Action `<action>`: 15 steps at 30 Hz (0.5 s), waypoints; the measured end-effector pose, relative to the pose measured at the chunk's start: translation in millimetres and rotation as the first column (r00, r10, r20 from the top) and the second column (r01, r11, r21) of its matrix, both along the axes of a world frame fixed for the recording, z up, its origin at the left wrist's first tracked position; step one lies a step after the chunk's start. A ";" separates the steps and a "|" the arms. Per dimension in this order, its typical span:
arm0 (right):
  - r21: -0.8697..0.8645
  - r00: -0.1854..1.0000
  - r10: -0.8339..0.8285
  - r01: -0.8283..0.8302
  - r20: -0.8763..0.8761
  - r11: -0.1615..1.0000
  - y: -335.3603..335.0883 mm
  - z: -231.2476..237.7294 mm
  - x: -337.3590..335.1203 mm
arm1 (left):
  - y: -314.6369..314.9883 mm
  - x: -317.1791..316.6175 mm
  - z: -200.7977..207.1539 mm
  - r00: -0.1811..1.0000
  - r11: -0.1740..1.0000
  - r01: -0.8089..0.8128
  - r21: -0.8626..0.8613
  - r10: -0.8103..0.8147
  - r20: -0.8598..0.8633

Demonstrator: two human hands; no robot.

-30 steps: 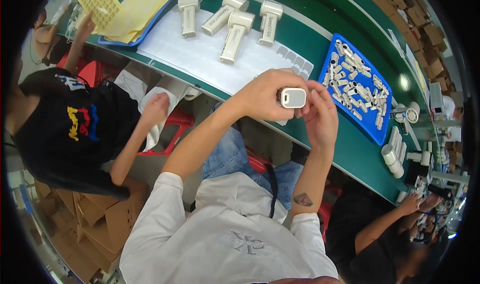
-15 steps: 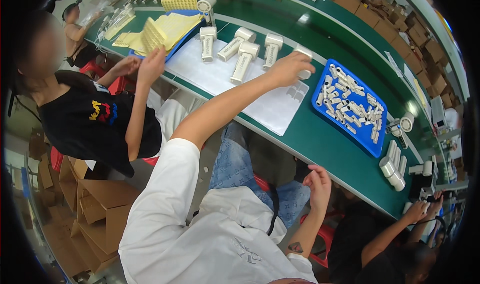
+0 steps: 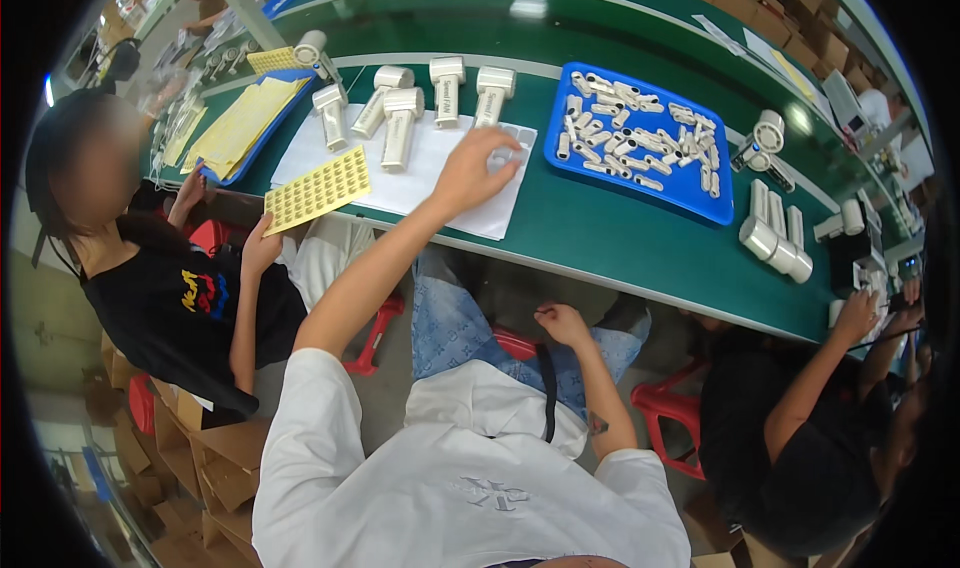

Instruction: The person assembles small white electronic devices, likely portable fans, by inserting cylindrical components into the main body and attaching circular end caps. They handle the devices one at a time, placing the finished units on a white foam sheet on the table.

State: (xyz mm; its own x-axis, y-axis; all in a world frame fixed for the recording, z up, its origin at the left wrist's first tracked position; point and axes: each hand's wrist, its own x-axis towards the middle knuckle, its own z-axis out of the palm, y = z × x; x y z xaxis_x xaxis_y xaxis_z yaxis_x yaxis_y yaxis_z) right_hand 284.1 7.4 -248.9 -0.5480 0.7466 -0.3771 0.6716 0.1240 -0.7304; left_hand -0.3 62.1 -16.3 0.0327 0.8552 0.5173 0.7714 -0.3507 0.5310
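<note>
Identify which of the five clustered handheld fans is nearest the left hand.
The cluster's rightmost handheld fan: its handle shows just behind the left hand; the other four sit farther left.

At eleven o'clock, several white handheld devices (image 3: 400, 133) carry dark printed lettering, running lengthwise along their handles; it is small at this size. At nine o'clock, a co-worker's black T-shirt (image 3: 205, 295) bears chunky, uneven lettering in yellow, red and blue. At six o'clock, the wearer's white shirt (image 3: 495, 493) has grey, ornate letters on its front. Just below centre, toward seven o'clock, the blue jeans (image 3: 448, 318) show a repeating pattern of small, pale emblems.
</note>
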 end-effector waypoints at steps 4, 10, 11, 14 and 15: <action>-0.033 0.990 0.044 -0.040 0.133 0.999 6.3 -89.9 20.1 | -27.2 24.6 -9.9 0.968 0.952 0.050 -0.303 0.028 0.247; -0.330 0.961 0.266 -0.229 0.072 0.916 -9.8 -89.3 2.7 | -22.4 10.8 -34.1 0.891 0.941 -0.083 -0.329 0.218 0.398; -0.324 0.966 0.257 -0.241 0.007 0.915 -12.5 -89.2 2.5 | -20.9 11.2 -31.7 0.903 0.957 -0.170 -0.236 0.248 0.352; -0.428 0.974 0.227 -0.195 0.025 0.883 -0.4 -90.5 -0.2 | -7.4 9.7 -27.6 0.880 0.922 -0.379 -0.077 0.385 0.279; -0.468 0.977 0.214 -0.198 -0.019 0.861 1.7 -98.4 -2.8 | -0.8 7.0 -26.9 0.871 0.908 -0.418 -0.018 0.406 0.276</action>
